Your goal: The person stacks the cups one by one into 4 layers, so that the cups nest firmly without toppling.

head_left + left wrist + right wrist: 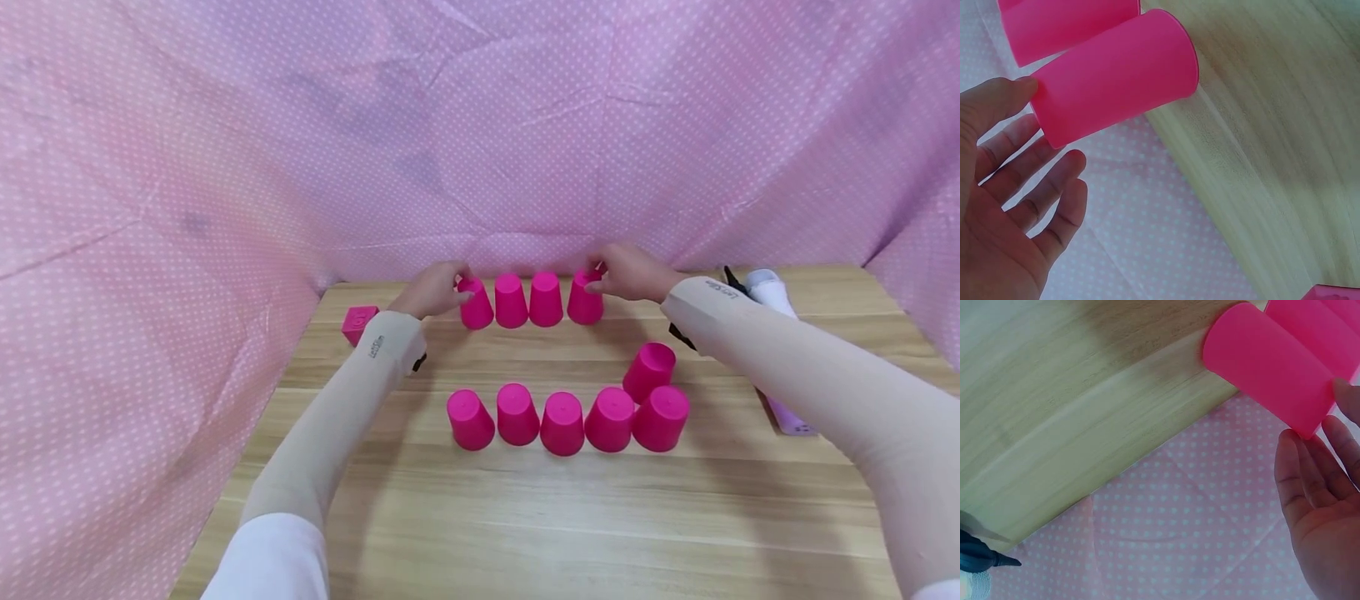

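Observation:
Upside-down pink plastic cups stand in a row near the table's far edge. At the row's left end, my left hand point(433, 288) pinches a cup point(477, 307) by its upper end; in the left wrist view the thumb lies on the wall of that cup point(1116, 78) and the outer fingers are spread. My right hand point(636, 272) pinches the cup point(585, 303) at the right end, near its base, as the right wrist view shows on that cup point(1269, 369). Between them stand two more cups, one left point(512, 302) and one right point(546, 300).
Nearer to me is a second row of upside-down pink cups point(562, 425). Behind its right end another cup point(649, 372) shows a darker top. A pink block point(358, 324) lies at the left, and a white and lilac bottle-like object point(769, 292) lies partly under my right forearm. Dotted cloth point(480, 150) surrounds the table.

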`<act>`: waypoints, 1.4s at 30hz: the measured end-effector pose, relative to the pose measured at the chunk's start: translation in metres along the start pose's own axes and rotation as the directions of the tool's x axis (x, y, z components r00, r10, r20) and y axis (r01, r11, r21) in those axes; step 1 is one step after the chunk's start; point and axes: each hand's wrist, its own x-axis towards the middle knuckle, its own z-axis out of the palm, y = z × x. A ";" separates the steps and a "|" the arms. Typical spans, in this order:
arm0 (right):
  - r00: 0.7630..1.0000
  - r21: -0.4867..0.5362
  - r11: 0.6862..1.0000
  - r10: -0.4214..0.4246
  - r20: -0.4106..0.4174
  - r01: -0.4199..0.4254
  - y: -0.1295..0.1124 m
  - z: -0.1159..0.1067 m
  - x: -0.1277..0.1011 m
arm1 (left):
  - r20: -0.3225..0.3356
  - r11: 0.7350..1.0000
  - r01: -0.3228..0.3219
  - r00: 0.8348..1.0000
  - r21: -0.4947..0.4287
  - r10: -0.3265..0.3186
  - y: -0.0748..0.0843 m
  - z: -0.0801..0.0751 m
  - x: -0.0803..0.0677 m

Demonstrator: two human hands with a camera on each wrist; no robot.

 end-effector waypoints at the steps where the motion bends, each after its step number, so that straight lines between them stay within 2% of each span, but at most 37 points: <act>1: 1.000 0.007 1.000 -0.005 -0.002 0.005 0.000 -0.001 0.000 | -0.001 1.000 -0.002 1.000 -0.003 0.002 0.001 -0.001 0.001; 7: 1.000 0.060 0.998 0.012 -0.002 -0.012 -0.003 -0.005 -0.001 | -0.003 1.000 -0.020 1.000 -0.019 0.020 0.005 -0.003 0.003; 14: 0.999 0.051 0.998 0.042 0.001 -0.042 0.002 -0.007 -0.004 | -0.009 0.999 -0.052 0.999 0.002 0.052 0.010 -0.005 0.004; 24: 0.999 0.046 0.998 0.049 0.011 -0.050 0.002 -0.005 -0.005 | -0.010 0.998 -0.056 0.998 -0.001 0.056 0.011 -0.005 0.004; 32: 1.000 0.075 0.997 0.020 0.004 -0.020 0.002 -0.006 -0.013 | -0.052 0.988 -0.133 0.989 0.075 0.137 0.006 -0.002 0.003; 38: 0.999 0.095 0.995 -0.021 -0.038 0.024 0.001 -0.015 -0.027 | -0.080 0.979 -0.184 0.978 0.082 0.191 0.005 -0.007 -0.007; 42: 0.999 0.082 0.997 0.011 -0.037 -0.008 0.003 -0.023 -0.041 | -0.086 0.970 -0.224 0.969 0.094 0.232 0.003 -0.010 -0.021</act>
